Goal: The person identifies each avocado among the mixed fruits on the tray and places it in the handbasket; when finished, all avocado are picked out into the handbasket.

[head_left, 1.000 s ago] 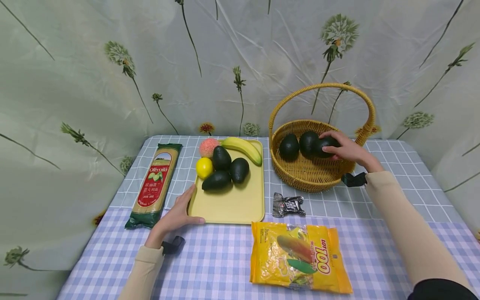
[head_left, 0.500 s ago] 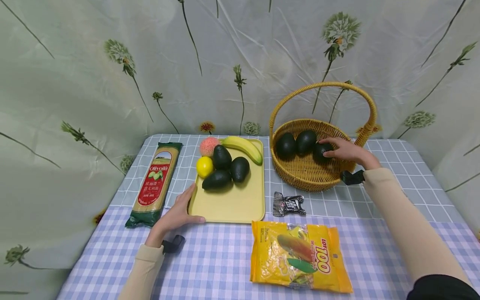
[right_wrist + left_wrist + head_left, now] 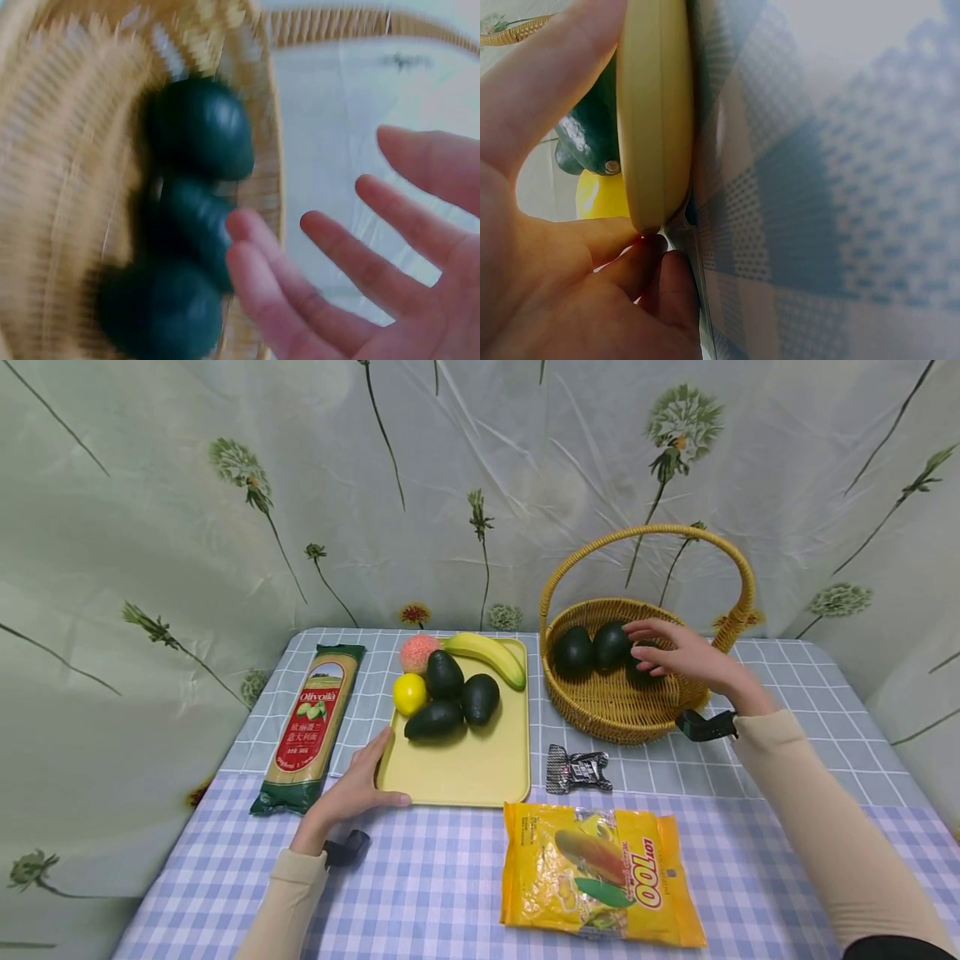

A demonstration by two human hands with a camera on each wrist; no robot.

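My left hand [image 3: 356,789] holds the near-left corner of a yellow tray [image 3: 450,777], thumb along the front edge and fingers at the left side. In the left wrist view, its fingertips touch the tray's rim [image 3: 654,112]. Three dark avocados [image 3: 480,699], a lemon [image 3: 409,695], a pink peach-like fruit [image 3: 419,652] and a banana [image 3: 487,657] are grouped on the tray's back part. Over the wicker basket [image 3: 607,727], my right hand [image 3: 690,656] has its fingers spread, holding nothing. Three avocados [image 3: 573,652] lie in the basket; the right hand partly hides the rightmost.
A spaghetti packet [image 3: 307,731] lies left of the tray. Between tray and basket is a small black-and-silver wrapped piece [image 3: 577,770]. Nearer the front lies a yellow candy bag [image 3: 600,875]. The basket's tall handle [image 3: 641,532] arches above it. A flowered cloth [image 3: 375,485] hangs behind.
My right hand set its avocado down in the basket's right part, let go and rose slightly. The other two basket avocados shifted a little left. My left hand stayed still.
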